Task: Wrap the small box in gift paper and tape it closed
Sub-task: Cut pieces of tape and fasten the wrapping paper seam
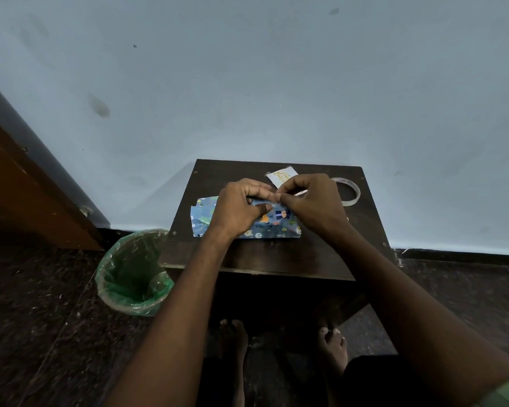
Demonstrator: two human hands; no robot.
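Blue gift paper (pixel 272 227) with small cartoon prints lies folded over the box on the dark wooden table (pixel 247 259); the box itself is hidden under the paper. My left hand (pixel 238 208) presses the paper's top fold with thumb and fingers. My right hand (pixel 312 204) pinches something small at the same fold, fingertips touching those of the left hand; whether it is a strip of tape I cannot tell. A roll of clear tape (pixel 348 190) lies flat just right of my right hand.
A small white card (pixel 281 176) with gold lettering lies behind the hands. A bin lined with a green bag (pixel 133 273) stands on the floor left of the table. The blue wall is just behind the table. My bare feet (pixel 332 348) show below the table edge.
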